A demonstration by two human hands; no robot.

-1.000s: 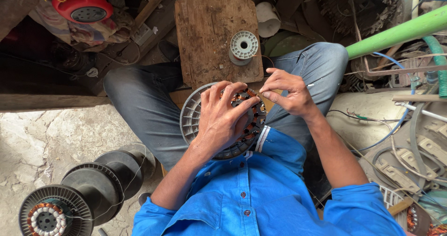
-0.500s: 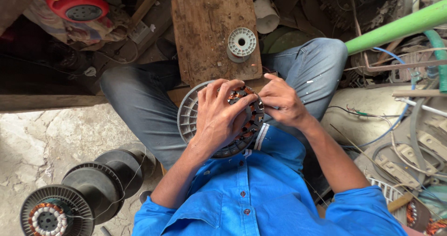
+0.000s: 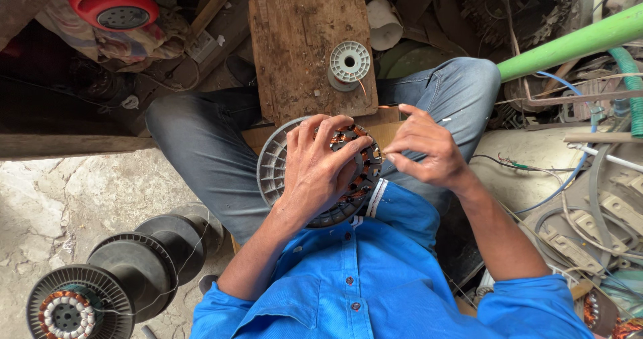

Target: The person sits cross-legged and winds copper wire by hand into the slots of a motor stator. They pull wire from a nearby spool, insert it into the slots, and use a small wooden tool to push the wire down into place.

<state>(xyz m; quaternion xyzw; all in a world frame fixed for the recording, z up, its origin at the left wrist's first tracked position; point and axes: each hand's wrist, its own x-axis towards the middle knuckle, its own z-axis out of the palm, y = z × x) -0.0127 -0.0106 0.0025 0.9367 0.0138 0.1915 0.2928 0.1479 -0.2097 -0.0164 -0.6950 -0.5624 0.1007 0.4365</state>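
Resting on the person's lap at the centre, a round grey motor stator (image 3: 281, 172) with copper windings lies under the left hand (image 3: 321, 172), whose fingers spread wide across its top. At three o'clock of it, the right hand (image 3: 425, 148) pinches narrow on what looks like a thin wire at the stator's edge. One white spool (image 3: 349, 63) sits on a wooden board (image 3: 295, 44) at twelve o'clock. Three dark finished stators (image 3: 127, 272) line up at seven o'clock on cracked concrete. One red reel (image 3: 114, 8) lies at eleven o'clock; one green pipe (image 3: 576, 41) slants at two o'clock.
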